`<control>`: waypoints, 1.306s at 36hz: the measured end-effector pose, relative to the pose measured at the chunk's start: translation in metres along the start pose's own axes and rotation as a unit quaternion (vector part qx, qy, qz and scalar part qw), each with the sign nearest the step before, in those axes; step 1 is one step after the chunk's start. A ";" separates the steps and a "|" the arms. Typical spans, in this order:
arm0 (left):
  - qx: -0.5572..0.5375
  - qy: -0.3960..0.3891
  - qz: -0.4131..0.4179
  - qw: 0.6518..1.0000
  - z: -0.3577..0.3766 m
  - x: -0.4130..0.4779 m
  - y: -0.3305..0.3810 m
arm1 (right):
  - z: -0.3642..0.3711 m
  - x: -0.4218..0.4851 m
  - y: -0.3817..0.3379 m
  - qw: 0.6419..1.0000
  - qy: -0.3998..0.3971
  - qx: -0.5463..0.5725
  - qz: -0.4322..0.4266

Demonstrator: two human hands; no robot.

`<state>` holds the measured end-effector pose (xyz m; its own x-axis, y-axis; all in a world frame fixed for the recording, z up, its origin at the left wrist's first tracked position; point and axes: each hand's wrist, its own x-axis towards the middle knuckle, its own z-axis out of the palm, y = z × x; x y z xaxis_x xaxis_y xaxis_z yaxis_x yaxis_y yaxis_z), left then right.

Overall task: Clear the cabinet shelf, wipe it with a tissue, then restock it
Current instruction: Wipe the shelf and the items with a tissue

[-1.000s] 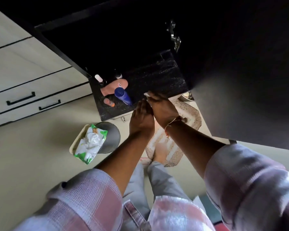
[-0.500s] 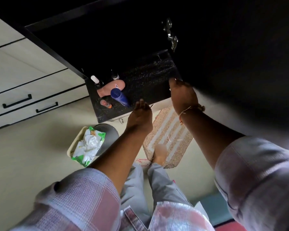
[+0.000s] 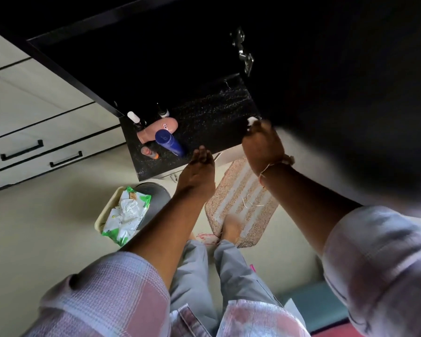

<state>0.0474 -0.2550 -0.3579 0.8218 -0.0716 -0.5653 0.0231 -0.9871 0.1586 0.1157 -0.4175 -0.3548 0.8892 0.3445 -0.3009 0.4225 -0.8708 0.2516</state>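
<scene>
Looking down at a dark speckled cabinet shelf point(image 3: 204, 122) sticking out under a black cabinet. The right hand point(image 3: 263, 144) is sitting at the shelf's right near corner, its grip clenching a small white tissue point(image 3: 251, 121), with a bit of it poking out past the fingers against the shelf edge. That hand is a little blurry, so how the fingers are wrapping it is hard to tell. A thin thread is showing around the wrist.

The left hand point(image 3: 197, 171) is hanging at the shelf's near edge with its grip released, fingers straight and together, fingertips just touching the edge and grasping nothing.

The left end of the shelf is holding a little cluster: a blue bottle point(image 3: 169, 142) lying on its side, a pink tube point(image 3: 158, 130) lying just behind and touching it, a small orange-tipped item point(image 3: 149, 152) nearer the front, a white-capped bottle point(image 3: 134, 117) and another small dark bottle point(image 3: 163, 112) standing at the back. The rest of the shelf is showing bare dark surface.

Down on the floor point(image 3: 34, 227) a green and white wipes pack point(image 3: 125, 217) is resting on a cream basket point(image 3: 105, 215), beside a dark round lid. To the right of that, a striped mat point(image 3: 243, 203) is lying under the person's foot. Cream drawers point(image 3: 34, 142) with black handles are sitting on the far left.
</scene>
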 end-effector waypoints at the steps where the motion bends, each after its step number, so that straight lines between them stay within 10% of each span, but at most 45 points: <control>1: -0.004 -0.003 -0.001 1.000 0.001 -0.001 0.000 | 0.000 0.001 0.003 1.000 -0.018 0.001 0.014; 10: 0.002 -0.013 0.008 1.000 -0.003 0.002 -0.002 | 0.007 0.006 -0.019 0.996 -0.013 0.005 0.086; 21: 0.021 -0.012 0.025 0.999 -0.003 0.002 -0.004 | -0.007 0.036 -0.039 0.978 0.053 -0.040 -0.198; 34: 0.050 -0.037 0.037 0.997 -0.007 0.004 -0.006 | 0.008 0.029 -0.039 0.983 -0.107 0.077 0.125; 47: 0.063 -0.062 0.027 0.996 -0.015 0.003 0.002 | -0.003 0.104 -0.025 0.968 0.000 0.220 0.117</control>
<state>0.0588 -0.2546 -0.3473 0.7428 -0.1339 -0.6560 -0.0969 -0.9910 0.0926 0.1981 -0.3583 -0.3893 0.9516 0.1202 -0.2829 0.0940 -0.9901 -0.1045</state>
